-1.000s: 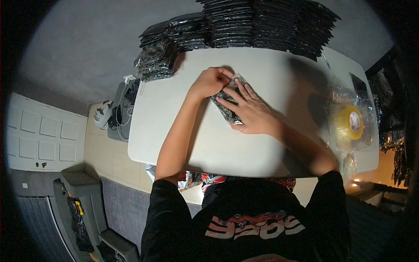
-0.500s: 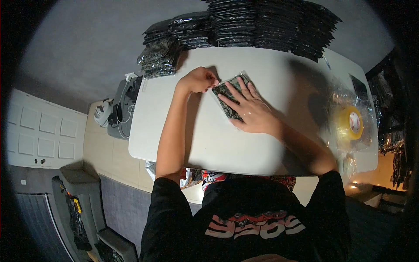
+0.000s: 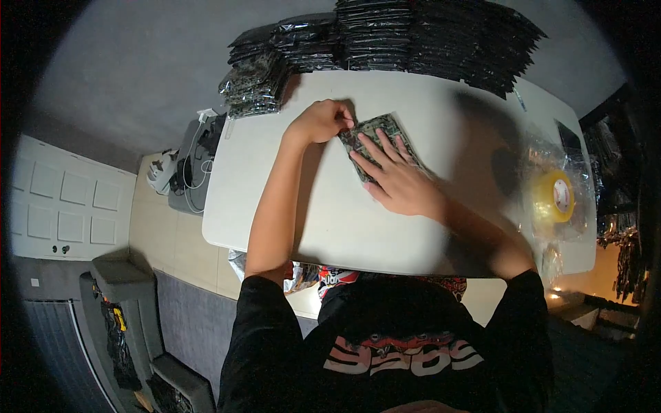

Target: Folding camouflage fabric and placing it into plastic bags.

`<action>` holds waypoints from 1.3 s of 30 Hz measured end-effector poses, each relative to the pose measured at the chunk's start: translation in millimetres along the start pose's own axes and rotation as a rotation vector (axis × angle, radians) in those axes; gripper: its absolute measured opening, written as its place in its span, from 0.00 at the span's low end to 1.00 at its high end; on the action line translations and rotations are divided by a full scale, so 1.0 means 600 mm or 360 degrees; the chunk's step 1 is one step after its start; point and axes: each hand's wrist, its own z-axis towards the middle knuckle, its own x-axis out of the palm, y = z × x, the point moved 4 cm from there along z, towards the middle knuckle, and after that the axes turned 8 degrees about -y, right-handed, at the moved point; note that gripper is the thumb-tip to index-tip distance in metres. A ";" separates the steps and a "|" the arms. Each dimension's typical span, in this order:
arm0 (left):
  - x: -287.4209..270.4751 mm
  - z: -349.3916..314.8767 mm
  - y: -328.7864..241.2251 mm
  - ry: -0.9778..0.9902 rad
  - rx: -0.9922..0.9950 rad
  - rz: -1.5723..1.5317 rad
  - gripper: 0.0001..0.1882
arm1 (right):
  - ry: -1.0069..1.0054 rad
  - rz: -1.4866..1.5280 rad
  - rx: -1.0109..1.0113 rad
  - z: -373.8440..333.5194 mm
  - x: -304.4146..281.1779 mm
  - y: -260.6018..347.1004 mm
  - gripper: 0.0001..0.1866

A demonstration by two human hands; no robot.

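A flat, dark camouflage-patterned packet in clear plastic (image 3: 385,126) lies on the white table (image 3: 330,220). My right hand (image 3: 403,180) rests flat over its lower right part, fingers spread and pressing on it. At the packet's upper left corner, my left hand (image 3: 322,122) is closed in a pinch, its fingertips at the edge of the plastic. Whether the pinch holds the plastic edge is too small to make out.
Tall stacks of black plastic packets (image 3: 375,41) line the table's far edge. A pile of clear-wrapped camouflage packets (image 3: 255,89) sits at the far left corner. On the right are a roll of yellowish tape (image 3: 553,195), clear plastic bags (image 3: 537,155) and a dark flat object (image 3: 568,134).
The packet has shifted slightly right and turned a little. My left pinch has moved slightly right along with its corner; my right hand stays on top, moved slightly right and nearer.
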 end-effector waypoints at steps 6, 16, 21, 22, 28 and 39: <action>-0.012 -0.008 0.010 0.0160 -0.0262 -0.0286 0.08 | 0.0033 -0.0059 0.0067 0.008 0.001 -0.002 0.34; -0.004 0.003 0.026 0.0249 -0.0078 -0.0379 0.08 | 0.0127 -0.0160 0.0135 0.007 -0.013 0.008 0.35; 0.008 0.008 0.056 0.0198 -0.0076 -0.0498 0.08 | 0.0069 -0.0165 0.0197 0.018 -0.025 0.013 0.41; 0.007 0.009 0.058 0.0159 -0.0059 -0.0556 0.08 | 0.0067 -0.0185 0.0266 0.014 -0.014 0.008 0.42; -0.003 0.006 0.035 0.0205 -0.0179 -0.0401 0.07 | -0.0045 -0.0074 0.0261 0.004 -0.007 0.001 0.44; -0.009 0.001 0.049 0.0063 0.0002 -0.0157 0.10 | 0.0072 0.0031 0.0118 -0.091 -0.057 0.064 0.42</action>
